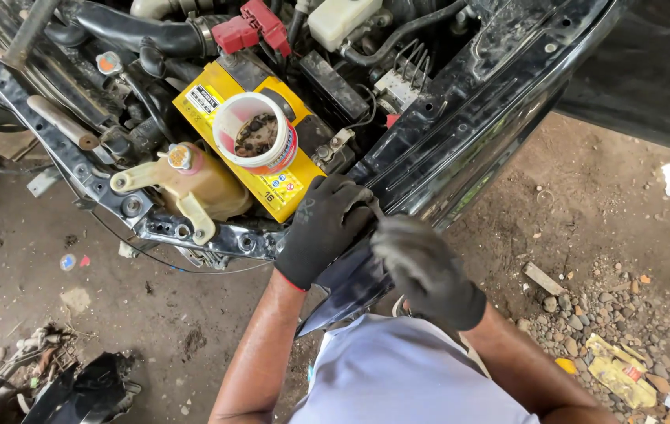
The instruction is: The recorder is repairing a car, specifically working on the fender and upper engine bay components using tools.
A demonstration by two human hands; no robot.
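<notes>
Nearest the camera, a light grey shirt (406, 369) and two bare forearms are seen, both hands gloved in black. The right hand (427, 269) is curled into a loose fist, and a thin metal tool (377, 209) appears to be pinched at its upper end; the grip itself cannot be made out clearly. The left hand (325, 226) is laid just beside it, fingers bent over the edge of the dark body panel (351, 283), which is pressed under its palm and runs down between the two forearms. The tool's tip is met by the left hand's fingertips at the panel edge.

Just beyond the left hand, a yellow car battery (272, 177) is seated in the engine bay. A white plastic tub (256, 132) holding small rusty bolts is stood on top of it. Left of the battery, a tan coolant reservoir (194, 184) with a capped neck is mounted on the black front crossmember (76, 165). Farther off, red terminal covers (252, 27) and black hoses are seen. Right of the right hand, dirt floor (602, 235) strewn with stones and yellow wrappers (622, 373) is visible.
</notes>
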